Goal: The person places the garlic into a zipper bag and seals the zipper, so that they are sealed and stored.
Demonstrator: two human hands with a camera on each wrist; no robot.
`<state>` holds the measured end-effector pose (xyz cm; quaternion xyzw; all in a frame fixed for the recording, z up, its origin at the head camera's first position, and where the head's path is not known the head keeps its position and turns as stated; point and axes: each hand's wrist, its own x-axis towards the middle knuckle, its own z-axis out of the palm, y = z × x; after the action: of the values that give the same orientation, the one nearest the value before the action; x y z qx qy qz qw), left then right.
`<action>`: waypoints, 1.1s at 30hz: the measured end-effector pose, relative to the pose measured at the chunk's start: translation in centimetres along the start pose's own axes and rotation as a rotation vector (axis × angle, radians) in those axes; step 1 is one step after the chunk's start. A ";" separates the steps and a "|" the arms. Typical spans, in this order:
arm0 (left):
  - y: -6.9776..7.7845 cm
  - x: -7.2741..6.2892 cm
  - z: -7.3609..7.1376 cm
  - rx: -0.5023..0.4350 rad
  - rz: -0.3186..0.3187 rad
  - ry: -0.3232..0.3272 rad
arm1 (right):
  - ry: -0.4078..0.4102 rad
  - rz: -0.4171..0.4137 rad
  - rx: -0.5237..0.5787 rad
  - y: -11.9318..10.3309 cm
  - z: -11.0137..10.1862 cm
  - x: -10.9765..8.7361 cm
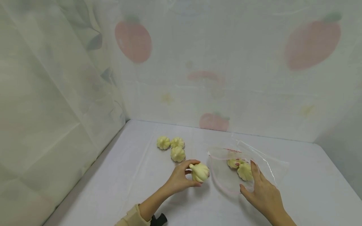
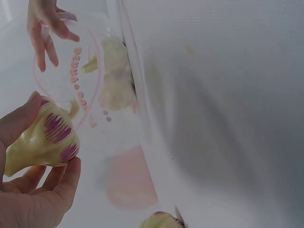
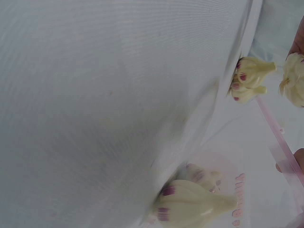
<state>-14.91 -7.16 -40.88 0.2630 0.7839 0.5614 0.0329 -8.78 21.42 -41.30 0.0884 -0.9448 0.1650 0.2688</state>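
My left hand (image 1: 181,177) holds a pale garlic bulb (image 1: 200,172) between thumb and fingers, close to the left of a clear plastic bag (image 1: 226,185). In the left wrist view this bulb (image 2: 52,135) shows purple streaks. The bag lies with its pink-edged mouth spread toward the left hand. Inside it are garlic bulbs (image 1: 245,171), partly seen through the film. My right hand (image 1: 264,194) is at the bag's near right side, its thumb and straight index finger spread apart at the mouth. Pink lettering shows on the film in the left wrist view.
Three more garlic bulbs (image 1: 178,154) sit in a cluster on the white table (image 1: 141,175), beyond the left hand. A black object (image 1: 159,219) shows beside the left sleeve. Fruit-printed sheeting (image 1: 175,103) hangs along the back edge, with more sheeting at the left.
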 end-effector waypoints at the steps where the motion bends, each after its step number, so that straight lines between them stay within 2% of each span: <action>1: 0.1 0.0 0.1 -0.001 0.001 -0.001 | -0.002 0.002 -0.001 0.0 0.0 0.0; 11: 0.4 0.3 1.2 -0.017 0.027 -0.037 | -0.019 0.013 -0.005 -0.3 -0.1 0.1; 17: 0.9 0.6 2.2 -0.019 0.022 -0.053 | -0.033 0.022 -0.005 -0.4 -0.1 0.1; 26: 1.5 1.3 4.3 0.060 0.049 -0.055 | -0.033 0.014 -0.010 -0.4 -0.1 0.2; 33: 1.7 1.9 5.2 0.100 0.052 -0.059 | -0.061 0.029 -0.009 -0.5 -0.3 0.2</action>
<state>-14.12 -1.38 -40.81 0.3011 0.8026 0.5141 0.0284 -8.66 21.09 -40.89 0.0786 -0.9544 0.1621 0.2380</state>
